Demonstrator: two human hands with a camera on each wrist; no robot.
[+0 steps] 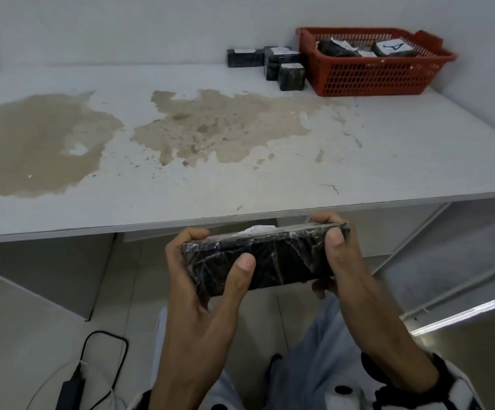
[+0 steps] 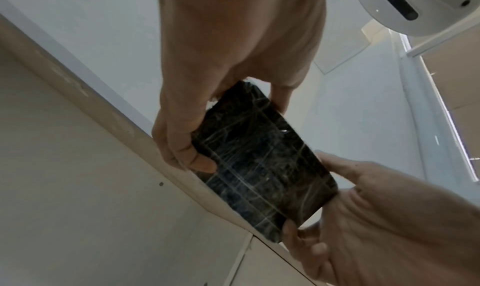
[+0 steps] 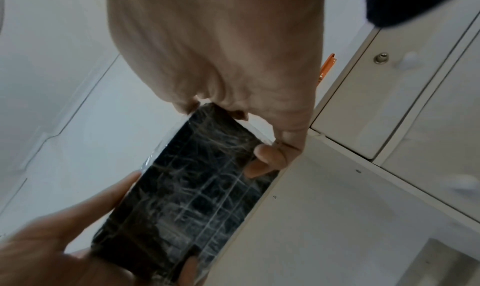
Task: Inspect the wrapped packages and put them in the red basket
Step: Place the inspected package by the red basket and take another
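Observation:
A black package wrapped in clear film [image 1: 278, 255] is held level just below the table's front edge. A white label shows on its far top side. My left hand [image 1: 213, 255] grips its left end with the thumb on the near face. At the right end my right hand [image 1: 333, 255] grips it too. The left wrist view has the left hand [image 2: 233, 126] on the package [image 2: 259, 167]. The right wrist view has the right hand [image 3: 226, 130] on the package [image 3: 187, 198]. The red basket [image 1: 373, 78] stands at the table's far right corner with wrapped packages [image 1: 391, 48] inside.
Several more black packages [image 1: 290, 75] sit on the table left of the basket, against the wall. The white table [image 1: 388, 161] has large brown stains [image 1: 210, 128]. A black cable and adapter [image 1: 74, 383] lie on the floor at lower left. A metal frame [image 1: 462, 309] runs at lower right.

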